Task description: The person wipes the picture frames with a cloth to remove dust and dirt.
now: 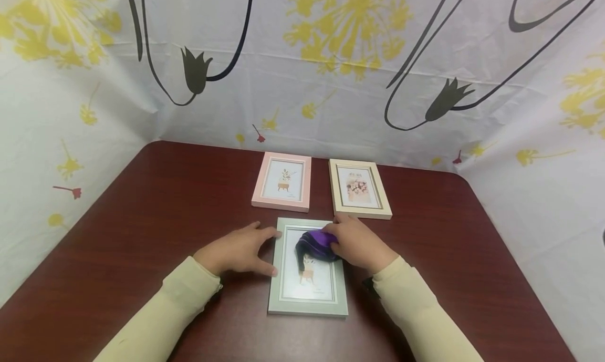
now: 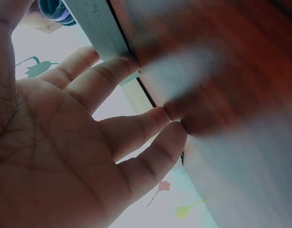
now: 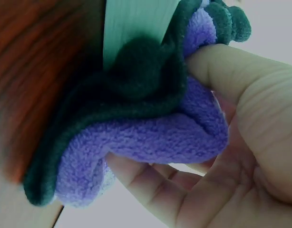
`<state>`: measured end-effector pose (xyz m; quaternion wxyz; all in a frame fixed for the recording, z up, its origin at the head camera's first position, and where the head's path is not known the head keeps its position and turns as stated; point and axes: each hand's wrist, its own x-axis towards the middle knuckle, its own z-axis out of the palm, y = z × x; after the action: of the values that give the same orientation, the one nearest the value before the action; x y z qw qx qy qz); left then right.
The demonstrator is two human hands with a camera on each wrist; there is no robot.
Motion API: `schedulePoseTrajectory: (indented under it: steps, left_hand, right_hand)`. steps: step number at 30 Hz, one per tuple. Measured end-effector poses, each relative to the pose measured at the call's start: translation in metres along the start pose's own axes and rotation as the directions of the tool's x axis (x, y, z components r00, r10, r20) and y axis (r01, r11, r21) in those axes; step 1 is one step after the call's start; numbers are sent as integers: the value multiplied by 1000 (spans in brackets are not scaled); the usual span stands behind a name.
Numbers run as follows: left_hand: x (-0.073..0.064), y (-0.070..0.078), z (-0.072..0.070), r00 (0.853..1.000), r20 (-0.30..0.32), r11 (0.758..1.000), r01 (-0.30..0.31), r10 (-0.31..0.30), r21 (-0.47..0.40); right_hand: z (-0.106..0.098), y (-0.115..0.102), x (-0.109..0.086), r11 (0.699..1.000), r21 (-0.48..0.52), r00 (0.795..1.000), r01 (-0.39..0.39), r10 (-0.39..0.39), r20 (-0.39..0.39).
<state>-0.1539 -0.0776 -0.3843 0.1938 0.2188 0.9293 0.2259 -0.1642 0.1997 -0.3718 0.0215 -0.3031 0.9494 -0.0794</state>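
A pale green picture frame (image 1: 307,308) lies flat on the table in the head view, its glass facing up over a small plant print. My right hand (image 1: 363,242) pinches a folded cloth (image 1: 317,245), purple on one side and dark on the other, at the frame's upper right. In the right wrist view the cloth (image 3: 150,137) bunches between thumb and fingers and laps over the frame's side (image 3: 136,28). My left hand (image 1: 238,250) has spread fingers touching the frame's left edge. The left wrist view shows fingertips (image 2: 124,61) against that edge, others near the tabletop.
Behind the green frame lie a pink picture frame (image 1: 257,190) on the left and a cream one (image 1: 385,196) on the right, both face up. The dark red table (image 1: 189,194) meets a white patterned curtain (image 1: 293,89) at its back and sides.
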Motion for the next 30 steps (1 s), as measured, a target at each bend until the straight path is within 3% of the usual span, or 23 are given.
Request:
schedulePoseTrajectory:
  steps: [9, 22, 30]
  left_hand:
    - [2, 0, 1, 1000, -20, 1000, 8, -8, 12]
    - [3, 1, 0, 999, -29, 1000, 12, -12, -3]
    - [2, 1, 0, 999, -25, 1000, 23, -23, -6]
  right_hand:
    - [2, -6, -14, 998, -13, 998, 55, -55, -26]
    - [-3, -36, -64, 987, 1, 987, 163, -163, -7]
    - [-1, -42, -70, 985, -15, 985, 170, -170, -33]
